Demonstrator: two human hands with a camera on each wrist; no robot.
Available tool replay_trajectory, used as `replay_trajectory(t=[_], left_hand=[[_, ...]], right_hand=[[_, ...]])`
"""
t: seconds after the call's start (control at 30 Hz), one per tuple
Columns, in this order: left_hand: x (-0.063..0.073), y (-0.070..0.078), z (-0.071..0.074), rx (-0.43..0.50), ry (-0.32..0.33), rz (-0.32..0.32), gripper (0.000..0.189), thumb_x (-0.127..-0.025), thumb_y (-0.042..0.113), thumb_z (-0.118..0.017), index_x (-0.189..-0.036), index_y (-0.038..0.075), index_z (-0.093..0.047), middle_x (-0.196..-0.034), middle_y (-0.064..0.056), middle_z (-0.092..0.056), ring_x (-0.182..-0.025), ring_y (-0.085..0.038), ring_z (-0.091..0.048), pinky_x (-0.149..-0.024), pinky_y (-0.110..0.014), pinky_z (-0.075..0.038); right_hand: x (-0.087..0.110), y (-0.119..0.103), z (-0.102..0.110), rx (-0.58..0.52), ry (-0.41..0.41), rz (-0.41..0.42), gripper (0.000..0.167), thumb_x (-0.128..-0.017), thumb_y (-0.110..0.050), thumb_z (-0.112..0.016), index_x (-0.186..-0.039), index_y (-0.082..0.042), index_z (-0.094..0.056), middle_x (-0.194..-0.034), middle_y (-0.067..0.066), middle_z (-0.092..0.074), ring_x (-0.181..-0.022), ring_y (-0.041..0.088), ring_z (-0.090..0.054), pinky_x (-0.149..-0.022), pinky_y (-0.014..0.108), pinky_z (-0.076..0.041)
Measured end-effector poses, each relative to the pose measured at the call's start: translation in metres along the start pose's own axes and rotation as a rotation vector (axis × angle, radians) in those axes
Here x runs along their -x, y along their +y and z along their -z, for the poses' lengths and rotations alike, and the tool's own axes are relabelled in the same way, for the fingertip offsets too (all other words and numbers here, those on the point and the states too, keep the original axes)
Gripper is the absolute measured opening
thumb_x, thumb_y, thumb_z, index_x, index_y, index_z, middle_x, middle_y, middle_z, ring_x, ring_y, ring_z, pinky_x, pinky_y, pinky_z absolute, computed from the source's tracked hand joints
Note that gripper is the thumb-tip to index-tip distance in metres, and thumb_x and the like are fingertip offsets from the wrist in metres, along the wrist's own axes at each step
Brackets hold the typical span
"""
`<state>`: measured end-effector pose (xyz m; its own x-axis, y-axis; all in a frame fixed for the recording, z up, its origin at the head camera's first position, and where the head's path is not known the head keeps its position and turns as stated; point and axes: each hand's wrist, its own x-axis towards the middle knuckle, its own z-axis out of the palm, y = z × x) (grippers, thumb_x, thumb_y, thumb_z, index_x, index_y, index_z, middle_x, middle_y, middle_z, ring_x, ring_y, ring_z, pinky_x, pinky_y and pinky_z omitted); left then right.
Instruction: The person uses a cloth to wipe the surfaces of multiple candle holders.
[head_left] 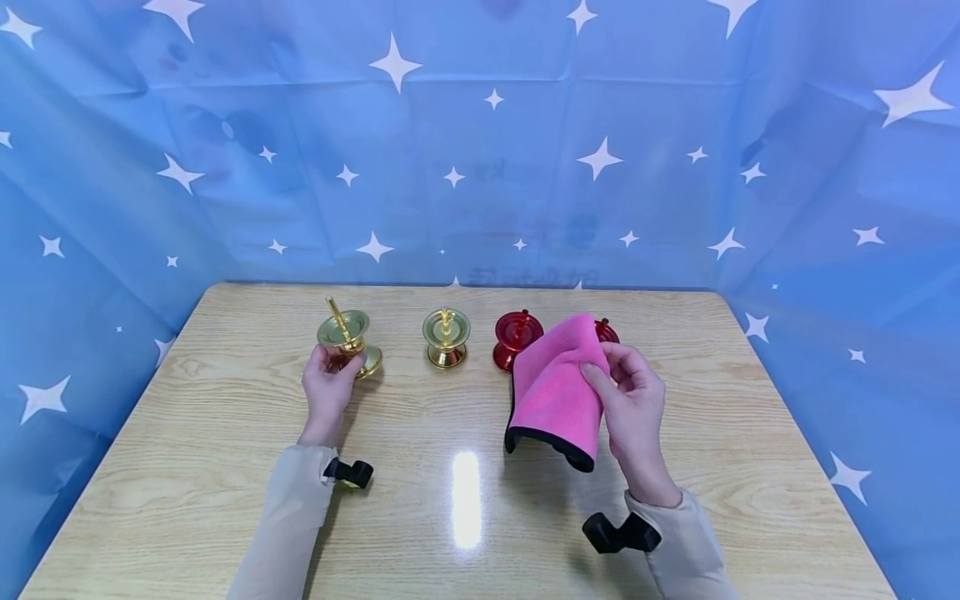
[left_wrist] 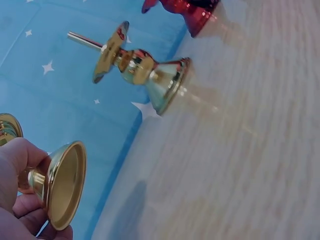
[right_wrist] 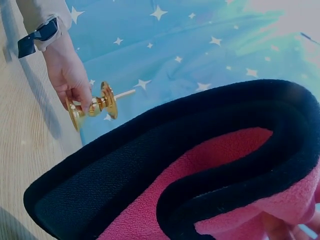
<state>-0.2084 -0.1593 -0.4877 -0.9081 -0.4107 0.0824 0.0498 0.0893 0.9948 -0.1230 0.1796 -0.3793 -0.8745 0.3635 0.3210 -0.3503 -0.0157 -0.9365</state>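
Observation:
My left hand [head_left: 328, 396] grips a gold candle holder [head_left: 352, 330] by its stem at the table's left. It leans to one side, and the hollow underside of its base [left_wrist: 69, 186] faces the left wrist camera. Farther right, my right hand [head_left: 636, 404] pinches a pink cloth [head_left: 558, 387] with black edging between thumb and fingers. The cloth hangs folded over, its black trim [right_wrist: 100, 175] filling much of the right wrist view. Behind it a red candle holder [head_left: 606, 331] is mostly hidden.
Another gold candle holder [head_left: 446, 337] stands upright near the back of the wooden table [head_left: 405, 467]. To its right is a red candle holder [head_left: 517, 329], partly overlapped by the cloth. A blue curtain [head_left: 480, 208] with white stars hangs behind and along both sides.

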Motion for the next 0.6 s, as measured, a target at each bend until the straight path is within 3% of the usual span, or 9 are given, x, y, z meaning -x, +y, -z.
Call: replay_trajectory(t=[0.2,0.4,0.5,0.6], left_hand=[[0.004,0.018,-0.003,0.057,-0.030,-0.006,0.024,-0.078,-0.004,-0.068,-0.093,0.009,-0.056,-0.082,0.015,-0.060,-0.082,-0.006,-0.054,-0.075,-0.017,-0.043],[0.015,0.048,-0.008,0.115,-0.066,-0.082,0.020,-0.075,-0.011,-0.065,-0.090,-0.002,-0.057,-0.077,0.012,-0.061,-0.079,-0.005,-0.055,-0.074,-0.018,-0.043],[0.013,0.047,-0.011,0.154,-0.078,-0.079,0.020,-0.075,-0.013,-0.066,-0.089,-0.004,-0.056,-0.076,0.012,-0.061,-0.078,-0.005,-0.056,-0.074,-0.019,-0.043],[0.013,0.046,-0.014,0.180,-0.092,-0.075,0.022,-0.074,-0.013,-0.066,-0.085,0.004,-0.056,-0.076,0.012,-0.063,-0.079,-0.007,-0.056,-0.075,-0.021,-0.044]], right_hand=[[0.000,0.000,0.000,0.002,-0.001,-0.003,0.020,-0.078,0.015,-0.064,-0.095,0.005,-0.065,-0.081,0.002,-0.061,-0.065,0.011,-0.052,-0.051,0.016,-0.046],[-0.001,-0.001,0.000,-0.013,-0.002,-0.004,0.022,-0.078,0.017,-0.062,-0.094,0.003,-0.066,-0.081,0.002,-0.062,-0.065,0.010,-0.052,-0.051,0.016,-0.046],[-0.001,-0.001,0.000,-0.020,-0.001,-0.005,0.023,-0.078,0.017,-0.062,-0.094,0.002,-0.066,-0.081,0.002,-0.062,-0.065,0.010,-0.053,-0.051,0.016,-0.046],[-0.001,-0.001,0.001,-0.024,0.001,-0.010,0.023,-0.078,0.017,-0.062,-0.094,0.001,-0.066,-0.081,0.002,-0.062,-0.065,0.010,-0.053,-0.051,0.016,-0.046]])
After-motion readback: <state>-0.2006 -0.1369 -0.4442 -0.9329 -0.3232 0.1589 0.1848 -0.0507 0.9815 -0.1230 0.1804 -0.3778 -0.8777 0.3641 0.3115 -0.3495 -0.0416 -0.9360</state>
